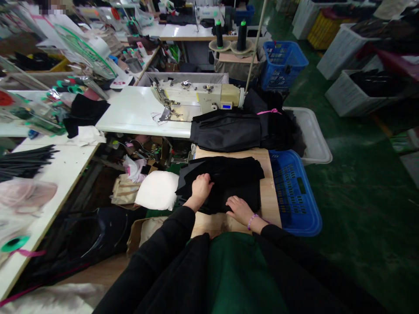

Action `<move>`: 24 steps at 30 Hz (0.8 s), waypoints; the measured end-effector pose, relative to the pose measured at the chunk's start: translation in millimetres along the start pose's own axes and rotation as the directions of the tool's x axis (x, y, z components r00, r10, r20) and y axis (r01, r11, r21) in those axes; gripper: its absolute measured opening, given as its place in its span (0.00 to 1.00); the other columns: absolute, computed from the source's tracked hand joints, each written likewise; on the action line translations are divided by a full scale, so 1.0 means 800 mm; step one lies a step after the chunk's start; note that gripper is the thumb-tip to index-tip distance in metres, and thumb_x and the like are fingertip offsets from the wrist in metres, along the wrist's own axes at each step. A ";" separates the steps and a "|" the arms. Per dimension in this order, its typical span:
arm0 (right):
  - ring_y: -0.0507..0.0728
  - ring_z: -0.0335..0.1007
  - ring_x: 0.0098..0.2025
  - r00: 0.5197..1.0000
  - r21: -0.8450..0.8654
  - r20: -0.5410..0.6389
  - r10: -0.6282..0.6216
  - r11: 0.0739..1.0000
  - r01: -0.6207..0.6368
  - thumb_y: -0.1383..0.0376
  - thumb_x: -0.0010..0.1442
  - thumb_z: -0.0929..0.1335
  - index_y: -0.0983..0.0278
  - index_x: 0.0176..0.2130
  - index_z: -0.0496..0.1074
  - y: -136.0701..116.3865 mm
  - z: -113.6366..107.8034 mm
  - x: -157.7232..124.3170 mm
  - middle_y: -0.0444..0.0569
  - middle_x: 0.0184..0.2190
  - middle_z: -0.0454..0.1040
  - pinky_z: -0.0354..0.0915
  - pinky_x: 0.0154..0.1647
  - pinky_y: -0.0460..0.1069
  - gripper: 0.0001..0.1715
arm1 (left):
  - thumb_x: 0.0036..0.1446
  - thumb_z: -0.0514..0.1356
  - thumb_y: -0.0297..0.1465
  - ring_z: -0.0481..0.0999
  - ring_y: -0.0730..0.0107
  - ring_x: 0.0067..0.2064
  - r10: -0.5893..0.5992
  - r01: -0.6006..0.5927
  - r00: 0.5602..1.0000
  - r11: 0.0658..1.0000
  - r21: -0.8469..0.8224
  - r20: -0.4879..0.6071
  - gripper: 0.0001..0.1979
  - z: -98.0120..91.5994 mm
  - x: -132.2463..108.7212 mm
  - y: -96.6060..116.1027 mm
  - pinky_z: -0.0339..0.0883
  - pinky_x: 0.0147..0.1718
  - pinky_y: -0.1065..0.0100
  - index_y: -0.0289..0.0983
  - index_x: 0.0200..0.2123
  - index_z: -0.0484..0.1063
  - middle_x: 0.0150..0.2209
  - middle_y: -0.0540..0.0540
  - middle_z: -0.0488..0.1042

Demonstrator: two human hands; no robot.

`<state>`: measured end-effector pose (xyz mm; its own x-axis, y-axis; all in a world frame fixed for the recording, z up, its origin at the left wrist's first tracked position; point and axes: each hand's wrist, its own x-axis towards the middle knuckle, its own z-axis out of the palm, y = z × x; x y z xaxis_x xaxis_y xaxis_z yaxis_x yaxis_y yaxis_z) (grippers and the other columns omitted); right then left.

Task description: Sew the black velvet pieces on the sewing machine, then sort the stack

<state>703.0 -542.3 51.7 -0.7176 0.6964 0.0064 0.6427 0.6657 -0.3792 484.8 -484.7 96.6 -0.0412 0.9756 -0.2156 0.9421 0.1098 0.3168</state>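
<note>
A stack of black fabric pieces (229,168) lies on a light wooden board (270,192) in front of me. My left hand (201,188) is on the left part of the stack, its fingers curled closed on the black fabric. Lower and to the right, my right hand (240,208) rests on the near part of the fabric with its fingers stretched out. Another bundle of black fabric (225,131) lies beyond the stack, over the edge of the white sewing table (131,111); a pink tie (269,111) crosses its right part.
A sewing machine (203,96) stands on the table. Right of the board are a blue basket (310,218) and a white bin (322,139). A white cushion (159,189) sits left of the stack. Another worktable (73,163) with black strips (26,161) runs along the left.
</note>
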 end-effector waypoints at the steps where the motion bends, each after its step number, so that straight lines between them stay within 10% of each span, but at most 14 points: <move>1: 0.60 0.68 0.43 1.000 0.008 0.027 0.000 1.000 -0.001 0.65 0.61 0.72 0.64 0.39 0.74 0.002 0.005 -0.002 0.51 0.39 0.74 0.65 0.39 0.52 0.05 | 0.60 0.61 0.33 0.77 0.54 0.44 -0.042 0.042 0.999 0.999 0.009 0.002 0.10 0.004 0.002 0.002 0.69 0.40 0.61 0.34 0.42 0.71 0.40 0.37 0.77; 8: 0.57 0.69 0.44 0.995 0.142 0.102 0.007 0.990 -0.022 0.65 0.64 0.70 0.62 0.39 0.78 0.025 0.021 -0.005 0.49 0.40 0.76 0.66 0.45 0.51 0.05 | 0.62 0.58 0.36 0.77 0.63 0.36 0.119 -0.102 0.978 0.989 -0.103 0.169 0.10 0.034 -0.018 -0.006 0.68 0.35 0.66 0.35 0.41 0.72 0.35 0.43 0.77; 14: 0.56 0.70 0.44 0.995 0.238 0.092 0.029 0.970 -0.051 0.67 0.65 0.67 0.61 0.39 0.80 0.032 0.021 -0.009 0.49 0.42 0.77 0.67 0.47 0.51 0.09 | 0.45 0.70 0.28 0.75 0.62 0.45 0.475 -0.405 0.830 0.874 -0.270 0.292 0.13 0.053 -0.054 -0.033 0.68 0.44 0.67 0.39 0.37 0.76 0.41 0.47 0.76; 24: 0.54 0.72 0.38 0.994 0.230 0.062 0.087 0.968 -0.099 0.74 0.61 0.67 0.64 0.32 0.77 0.025 0.008 0.000 0.47 0.34 0.76 0.67 0.43 0.47 0.10 | 0.58 0.58 0.27 0.75 0.65 0.44 0.493 -0.406 0.832 0.853 -0.328 0.254 0.05 0.062 -0.054 -0.035 0.67 0.47 0.66 0.38 0.34 0.75 0.40 0.44 0.76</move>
<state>714.1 -531.2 38.0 -0.6742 0.7338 -0.0836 0.6314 0.5140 -0.5806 476.4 -539.4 51.4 0.5147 0.8177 -0.2577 0.7115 -0.2396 0.6605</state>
